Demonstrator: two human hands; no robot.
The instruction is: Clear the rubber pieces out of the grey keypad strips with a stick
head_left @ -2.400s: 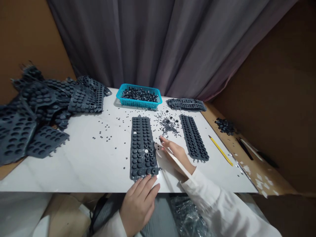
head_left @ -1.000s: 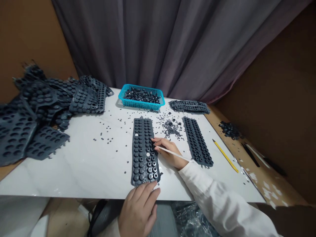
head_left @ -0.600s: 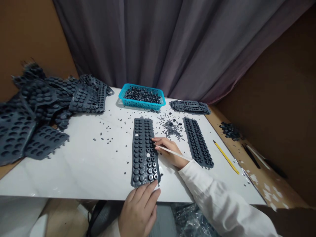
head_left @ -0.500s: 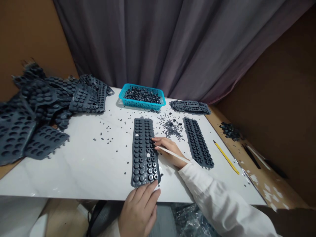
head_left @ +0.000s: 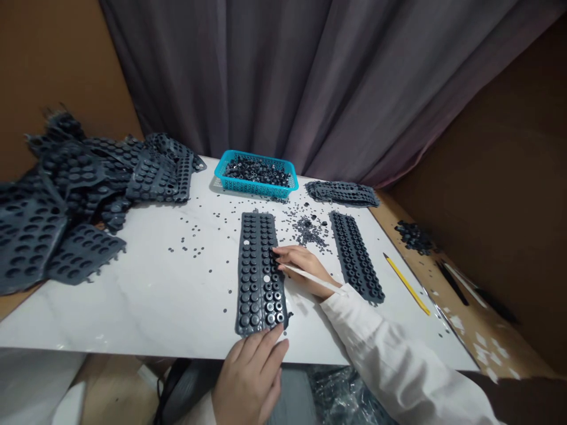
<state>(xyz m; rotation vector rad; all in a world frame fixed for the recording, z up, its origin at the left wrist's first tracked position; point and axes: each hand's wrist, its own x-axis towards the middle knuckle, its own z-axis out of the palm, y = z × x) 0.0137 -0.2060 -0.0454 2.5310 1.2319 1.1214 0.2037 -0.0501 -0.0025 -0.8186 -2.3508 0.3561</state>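
Observation:
A dark grey moulded rubber sheet [head_left: 248, 277] with rows of round studs lies lengthwise before me. Several studs at its near right have open centres; two holes in it show white. My left hand [head_left: 250, 366] rests over the sheet's near edge, fingers stretched out flat. At the sheet's right side, my right hand [head_left: 303, 268] is closed on a slim white stick [head_left: 312, 277], whose back end points toward my wrist. The stick's working tip is hidden by the fingers and studs. Small dark round bits [head_left: 310, 230] are scattered just beyond my right hand.
A blue basket [head_left: 257, 192] of small black parts stands at the back. Another studded sheet [head_left: 357, 257] and a yellow pencil-like tool [head_left: 406, 283] lie on the right, folded sheets [head_left: 343, 193] behind. Stud sheets [head_left: 88, 189] heap on the left. Black parts [head_left: 414, 236] sit at far right.
The view has shifted very slightly. Both hands, the stick and the sheet keep practically the same places.

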